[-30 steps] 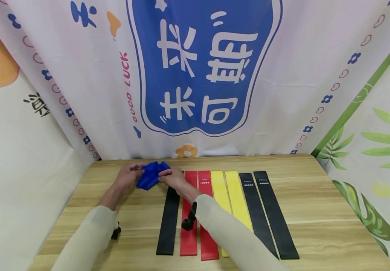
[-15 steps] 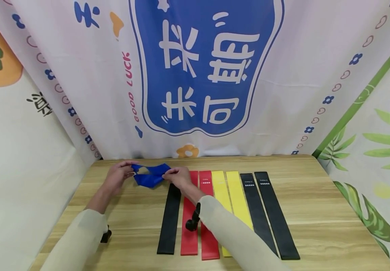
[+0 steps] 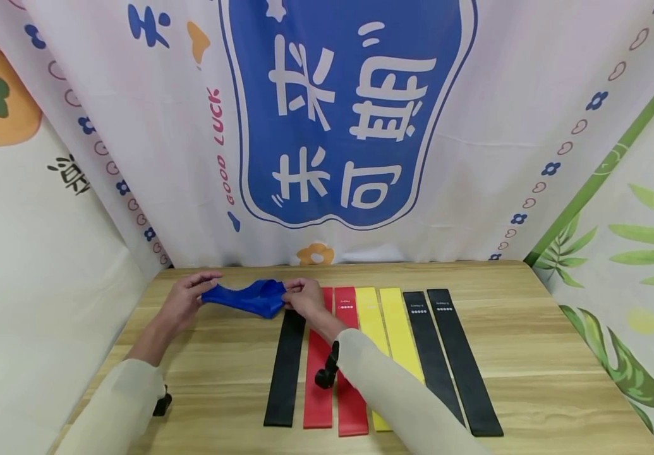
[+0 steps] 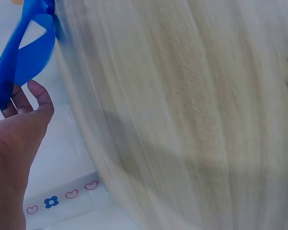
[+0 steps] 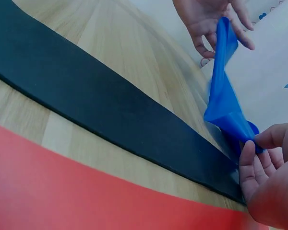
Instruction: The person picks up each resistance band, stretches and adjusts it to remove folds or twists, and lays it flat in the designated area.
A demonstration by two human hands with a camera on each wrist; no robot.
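Note:
A blue resistance band loop (image 3: 247, 298) is drawn out between both hands over the far left of the table, creased and twisted. My left hand (image 3: 183, 297) holds its left end, with some fingers spread; the left wrist view shows the band (image 4: 31, 62) looping over beside the fingertips. My right hand (image 3: 306, 298) pinches the other end between thumb and fingers, as the right wrist view shows at the hand (image 5: 271, 165). Right under that hand lies the far end of a black resistance band (image 3: 285, 366), partly covered by the hand and blue band.
Right of the black band lie red bands (image 3: 352, 404), yellow bands (image 3: 403, 341) and more black bands (image 3: 466, 366), side by side lengthwise on the wooden table (image 3: 554, 354). My right forearm crosses above several. A printed curtain (image 3: 446, 246) hangs behind the table's far edge.
My left hand has moved left, away from the right hand, which shifted slightly right. The bunched blue band has opened into a loop and been stretched out longer between them.

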